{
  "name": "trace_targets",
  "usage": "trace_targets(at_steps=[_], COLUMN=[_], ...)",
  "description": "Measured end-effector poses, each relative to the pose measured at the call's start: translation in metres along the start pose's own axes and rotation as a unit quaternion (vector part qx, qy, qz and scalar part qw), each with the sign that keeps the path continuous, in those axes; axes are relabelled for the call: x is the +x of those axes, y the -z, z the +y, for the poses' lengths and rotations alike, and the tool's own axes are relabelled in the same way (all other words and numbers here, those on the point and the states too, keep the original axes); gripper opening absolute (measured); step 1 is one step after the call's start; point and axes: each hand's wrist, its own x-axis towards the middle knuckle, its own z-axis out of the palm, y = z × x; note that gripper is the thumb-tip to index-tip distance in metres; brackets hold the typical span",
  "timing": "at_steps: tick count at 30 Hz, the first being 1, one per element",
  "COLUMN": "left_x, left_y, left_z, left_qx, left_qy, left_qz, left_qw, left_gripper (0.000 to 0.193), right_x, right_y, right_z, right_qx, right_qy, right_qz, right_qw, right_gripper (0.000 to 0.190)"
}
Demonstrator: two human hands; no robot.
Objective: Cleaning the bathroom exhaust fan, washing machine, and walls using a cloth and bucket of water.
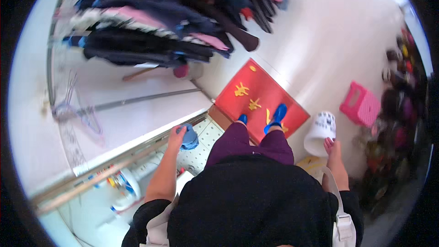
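My left hand (178,138) is shut on a bunched blue cloth (189,138), held beside the doorway's threshold above a dotted tile floor. On the other side of my body, my right hand (332,146) hangs with its fingers loosely curled and nothing visible in them. Behind those fingers in the view is a white bin (319,133) with dark marks on its side. Whether the hand touches the bin, I cannot tell. My feet in blue slippers (279,112) stand on a red doormat (236,85) that bears yellow characters.
Many garments (147,27) hang along the upper left. A pink plastic stool (362,104) stands beyond the bin, near a blurred dark heap of what look like shoes (394,120). White bottles (128,185) lie past the sill at lower left. Wire hangers (77,109) hang at far left.
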Motion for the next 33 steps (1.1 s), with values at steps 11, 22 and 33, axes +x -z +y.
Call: trace_targets(at_steps=[11, 22, 33], left_x=[-0.073, -0.113, -0.133], left_y=[-0.008, -0.078, -0.152], left_z=[-0.127, -0.311, -0.373], left_qx=[-0.215, -0.289, -0.226], left_qy=[0.126, 0.232, 0.156], left_qz=[0.119, 0.095, 0.170], left_qw=[0.961, 0.924, 0.947], left_gripper=[0.054, 0.058, 0.044], right_x=[-0.126, -0.607, -0.793], right_y=[-0.316, -0.458, -0.636], right_z=[-0.013, 0.285, 0.394], right_qx=[-0.565, -0.440, -0.162], right_qy=[0.394, 0.573, 0.694], right_qz=[-0.362, -0.686, -0.696], right_qw=[0.628, 0.082, 0.090], right_gripper=[0.034, 0.025, 0.031])
